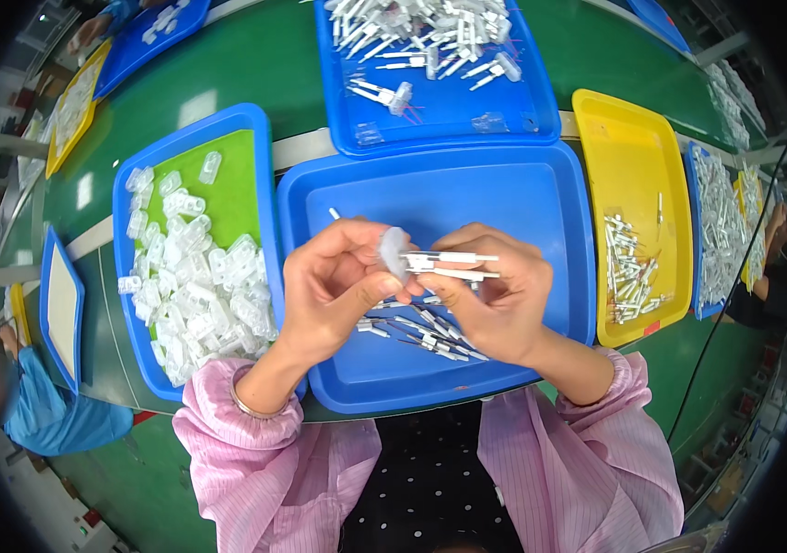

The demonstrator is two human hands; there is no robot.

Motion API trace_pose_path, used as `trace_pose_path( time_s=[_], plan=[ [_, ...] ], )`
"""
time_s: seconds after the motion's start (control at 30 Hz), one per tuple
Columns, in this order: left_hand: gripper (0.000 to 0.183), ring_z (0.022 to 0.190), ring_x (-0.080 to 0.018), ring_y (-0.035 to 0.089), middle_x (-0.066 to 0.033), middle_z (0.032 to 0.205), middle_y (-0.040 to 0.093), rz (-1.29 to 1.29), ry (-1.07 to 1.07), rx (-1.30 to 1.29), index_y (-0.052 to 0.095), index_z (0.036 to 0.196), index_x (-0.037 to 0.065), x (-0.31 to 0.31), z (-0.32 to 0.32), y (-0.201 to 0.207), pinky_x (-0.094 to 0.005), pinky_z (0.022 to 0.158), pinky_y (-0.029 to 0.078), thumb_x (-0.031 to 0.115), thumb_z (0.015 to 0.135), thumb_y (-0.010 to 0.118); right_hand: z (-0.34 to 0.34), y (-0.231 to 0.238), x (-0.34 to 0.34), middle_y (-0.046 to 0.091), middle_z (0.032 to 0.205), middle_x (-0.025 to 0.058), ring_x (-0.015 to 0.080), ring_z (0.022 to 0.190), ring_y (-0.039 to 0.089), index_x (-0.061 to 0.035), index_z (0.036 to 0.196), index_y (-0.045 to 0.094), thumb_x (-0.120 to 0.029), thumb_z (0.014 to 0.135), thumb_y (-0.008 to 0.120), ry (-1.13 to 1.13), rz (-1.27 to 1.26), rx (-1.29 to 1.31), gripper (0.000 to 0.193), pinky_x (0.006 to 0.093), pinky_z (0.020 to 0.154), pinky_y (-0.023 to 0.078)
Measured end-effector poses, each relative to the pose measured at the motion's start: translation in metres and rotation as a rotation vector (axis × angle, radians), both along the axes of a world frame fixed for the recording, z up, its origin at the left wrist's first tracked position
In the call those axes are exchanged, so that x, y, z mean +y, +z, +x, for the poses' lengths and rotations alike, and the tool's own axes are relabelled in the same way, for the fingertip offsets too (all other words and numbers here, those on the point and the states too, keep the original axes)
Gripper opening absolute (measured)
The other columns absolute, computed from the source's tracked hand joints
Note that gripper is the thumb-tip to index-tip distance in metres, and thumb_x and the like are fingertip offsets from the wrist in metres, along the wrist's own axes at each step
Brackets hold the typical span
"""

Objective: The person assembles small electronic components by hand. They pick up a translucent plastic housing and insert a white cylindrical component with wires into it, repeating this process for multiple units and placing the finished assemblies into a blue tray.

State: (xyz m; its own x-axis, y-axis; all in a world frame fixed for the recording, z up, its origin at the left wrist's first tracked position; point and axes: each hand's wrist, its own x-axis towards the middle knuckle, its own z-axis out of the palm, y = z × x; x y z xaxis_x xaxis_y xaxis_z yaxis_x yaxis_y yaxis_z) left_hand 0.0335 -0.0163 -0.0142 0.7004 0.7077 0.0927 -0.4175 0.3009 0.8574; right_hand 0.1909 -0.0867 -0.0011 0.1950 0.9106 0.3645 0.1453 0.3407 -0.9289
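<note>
My left hand (pixel 320 290) pinches a translucent plastic housing (pixel 393 252) between thumb and fingers. Close against it, my right hand (pixel 504 300) grips slim white stick-like parts (pixel 458 259), whose near ends meet the housing. Whether they sit inside the housing, I cannot tell. Both hands are above a blue tray (pixel 541 203). Under them in the tray lie several slim white parts with dark leads (pixel 435 336), partly hidden by my hands.
Left stands a blue tray (pixel 265 166) of clear housings (pixel 195 304) on a green sheet. A far blue tray (pixel 449 134) bears finished-looking white pieces (pixel 430 32). At right, a yellow tray (pixel 628 138) holds slim white parts (pixel 633 276). A person in blue (pixel 62 410) is at far left.
</note>
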Motion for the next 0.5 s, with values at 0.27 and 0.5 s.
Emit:
trace_pose_path(
  time_s=[0.27,0.5],
  plan=[
    [0.027,0.091,-0.026,0.056,-0.0127,0.1,0.058,0.652,0.458,0.627,0.053,0.108,-0.002,0.05,-0.021,0.011,-0.0326,0.079,0.044,0.001,0.081,0.054,0.031,0.029,0.028,0.062,0.075,0.008,0.0082,0.065,0.055,0.002,0.079,0.062,0.001,0.075,0.064,0.008,-0.316,0.171,0.005,0.0201,0.057,0.044],
    [0.034,0.089,-0.0305,0.053,-0.0166,0.095,0.059,1.467,0.909,1.543,0.057,0.108,0.006,0.101,-0.068,-0.023,-0.0407,0.081,0.041,-0.001,0.075,0.053,0.113,0.006,0.113,0.061,0.066,0.0085,0.0149,0.057,0.055,0.0015,0.073,0.062,-0.023,0.071,0.068,-0.198,-0.628,-0.259,0.025,0.026,0.054,0.044]
  ],
)
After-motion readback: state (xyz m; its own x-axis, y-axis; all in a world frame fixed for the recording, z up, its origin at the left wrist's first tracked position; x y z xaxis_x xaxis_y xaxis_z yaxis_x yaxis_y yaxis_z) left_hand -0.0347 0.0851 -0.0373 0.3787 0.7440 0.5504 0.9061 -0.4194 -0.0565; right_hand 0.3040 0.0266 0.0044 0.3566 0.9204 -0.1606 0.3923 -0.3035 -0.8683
